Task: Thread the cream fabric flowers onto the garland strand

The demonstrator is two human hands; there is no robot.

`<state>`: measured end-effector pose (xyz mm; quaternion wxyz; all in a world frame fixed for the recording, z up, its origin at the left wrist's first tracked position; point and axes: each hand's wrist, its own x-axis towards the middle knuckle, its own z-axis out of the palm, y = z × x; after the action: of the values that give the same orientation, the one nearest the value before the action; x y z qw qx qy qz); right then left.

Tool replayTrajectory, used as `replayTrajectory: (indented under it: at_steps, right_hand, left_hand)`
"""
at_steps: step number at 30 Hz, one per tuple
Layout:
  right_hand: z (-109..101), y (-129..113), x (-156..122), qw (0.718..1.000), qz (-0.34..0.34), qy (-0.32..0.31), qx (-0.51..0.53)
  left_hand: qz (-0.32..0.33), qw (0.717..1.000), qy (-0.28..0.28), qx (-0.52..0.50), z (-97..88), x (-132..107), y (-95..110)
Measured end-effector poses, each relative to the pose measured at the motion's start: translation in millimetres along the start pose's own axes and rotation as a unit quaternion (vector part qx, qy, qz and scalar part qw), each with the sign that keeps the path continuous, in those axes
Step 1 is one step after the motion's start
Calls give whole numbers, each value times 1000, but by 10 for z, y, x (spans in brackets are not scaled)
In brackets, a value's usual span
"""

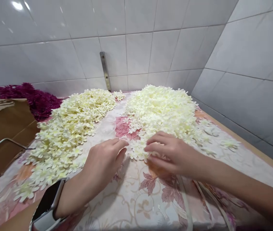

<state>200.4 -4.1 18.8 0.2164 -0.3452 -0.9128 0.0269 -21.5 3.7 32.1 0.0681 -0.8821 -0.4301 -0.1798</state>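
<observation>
Left hand (105, 160), smartwatch (48, 202) at wrist, and right hand (171, 154) by the near edge of a white flower heap (160, 109); patterned table (131, 205); second pale heap (69, 125), left; purple flowers (39, 101) beyond.

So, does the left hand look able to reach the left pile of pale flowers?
Probably yes: the left hand is close beside the left pile, and nothing visible stands between them.

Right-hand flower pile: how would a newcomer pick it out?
Below the tiled wall lies the patterned tablecloth. On it, the right-hand flower pile has the right hand at its near edge; it looks whiter than the yellower left pile.
</observation>
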Motion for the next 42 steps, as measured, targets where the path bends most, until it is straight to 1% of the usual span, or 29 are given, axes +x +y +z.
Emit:
replayTrajectory:
  at_steps: [2, 4, 6, 9, 11, 14, 17, 20, 25, 27, 29, 32, 34, 36, 38, 40, 42]
  right_hand:
    - [198, -72, 146, 996, -71, -9, -60]
    - [350, -48, 233, 988, -110, -12, -106]
    - [429, 62, 257, 984, -121, -14, -127]
    - [414, 307, 199, 983, -92, -11, -161]
    - [354, 469, 139, 981, -54, -3, -189]
    - [276, 673, 92, 977, -12, -6, -215]
    - [252, 848, 131, 974, -9, -31, -223]
    - [255, 1010, 234, 972, -8, -50, -229]
    - [231, 1219, 432, 968, 0, -69, -242]
    - [210, 1242, 494, 967, 3, -75, -245]
    - [184, 1208, 544, 965, 5, -78, -249]
    - [126, 1063, 594, 964, 3, -78, -254]
    - [69, 941, 602, 963, -3, -77, -257]
    - [2, 842, 578, 963, -11, -75, -257]
    - [-62, 796, 514, 965, -12, -71, -254]
    - [-102, 816, 419, 967, -1, -63, -247]
    - [-101, 894, 321, 969, 18, -58, -239]
  left_hand:
    - [-21, 998, 45, -31, -80, 21, 2]
    - [-32, 993, 99, -47, -176, 37, -16]
    - [-46, 988, 139, -57, -262, 45, -56]
    - [-76, 979, 174, -74, -330, 49, -127]
    - [-90, 975, 183, -82, -331, 50, -159]
    - [-84, 975, 193, -76, -299, 46, -165]
    - [-68, 977, 193, -61, -276, 39, -137]
    - [-61, 978, 191, -59, -284, 52, -119]
    - [-79, 976, 190, -66, -302, 146, -170]
    - [-85, 976, 192, -60, -291, 179, -216]
    - [-87, 974, 202, -51, -270, 194, -271]
    - [-101, 970, 216, -41, -231, 195, -365]
    - [-116, 969, 213, -36, -206, 194, -432]
    - [-123, 969, 212, -30, -185, 196, -497]
    - [-128, 969, 211, -32, -169, 196, -556]
    - [-129, 969, 209, -35, -157, 192, -604]
    - [-129, 969, 208, -35, -148, 185, -636]
